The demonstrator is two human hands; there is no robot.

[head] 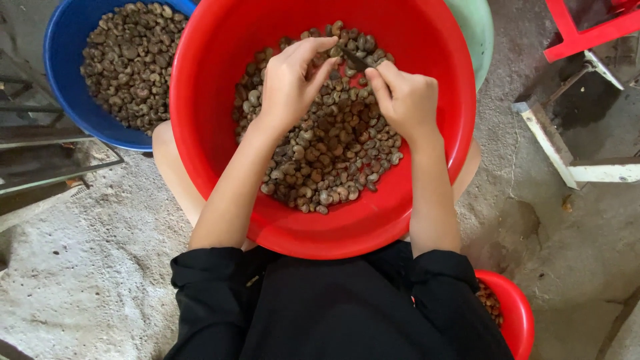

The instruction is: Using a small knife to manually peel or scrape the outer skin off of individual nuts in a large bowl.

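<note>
Pinching a nut (335, 51), the left hand (290, 83) has its grip closed; the right hand (403, 100) clenches a dark tool (354, 61).

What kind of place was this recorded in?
Probably a small, informal cashew-shelling workshop: a red basin and a blue basin heaped with nuts in shell, on a rough concrete floor.

Both bare forearms rise from black sleeves at the bottom of the frame towards its upper middle. The left hand (290, 80) arches with fingers curled, thumb and forefinger pinched together at their tips. The right hand (403, 100) is fisted, thumb pressed forward; what its grip encloses is seemingly hidden.
</note>
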